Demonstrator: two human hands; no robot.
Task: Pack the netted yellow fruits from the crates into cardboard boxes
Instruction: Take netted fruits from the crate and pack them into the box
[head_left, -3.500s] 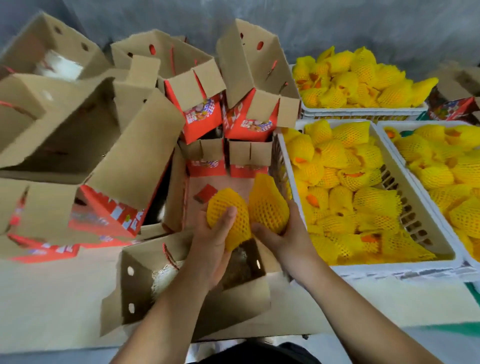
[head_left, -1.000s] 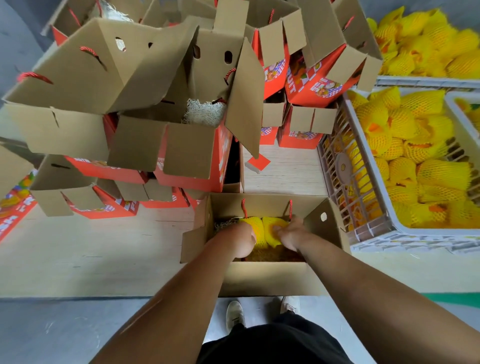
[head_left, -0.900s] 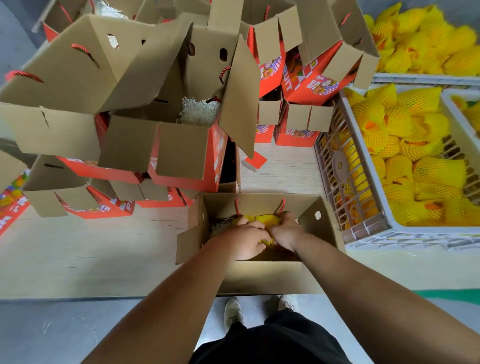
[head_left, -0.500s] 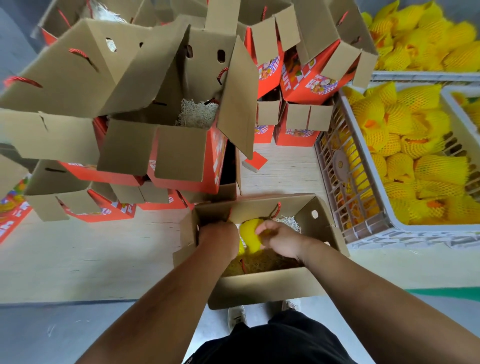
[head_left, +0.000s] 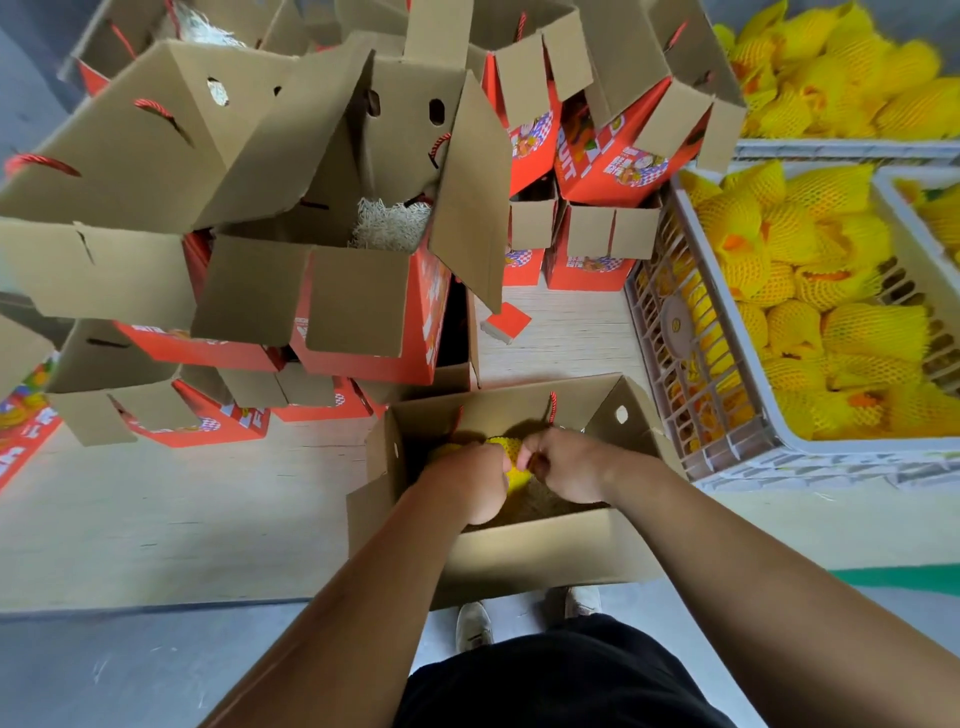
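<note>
An open cardboard box (head_left: 545, 551) stands at the table's front edge, right below me. Both my hands are inside it. My left hand (head_left: 470, 480) curls over one netted yellow fruit, mostly hiding it. My right hand (head_left: 563, 465) pinches the netting of a netted yellow fruit (head_left: 511, 457) that shows between the two hands. Straw-like padding lines the box floor. A white crate (head_left: 727, 457) full of netted yellow fruits (head_left: 810, 291) stands to the right of the box.
Stacked open red-and-brown boxes (head_left: 332, 249) crowd the table's left and back, their flaps jutting out. Two more crates of yellow fruit (head_left: 857, 83) sit at the far right. Bare table (head_left: 171, 519) lies left of my box. My shoes (head_left: 475, 623) show below the edge.
Since 3.5 s ago both fruits went down into the box. In the last half second my hands have drawn closer together over the fruits, and the box has straightened.
</note>
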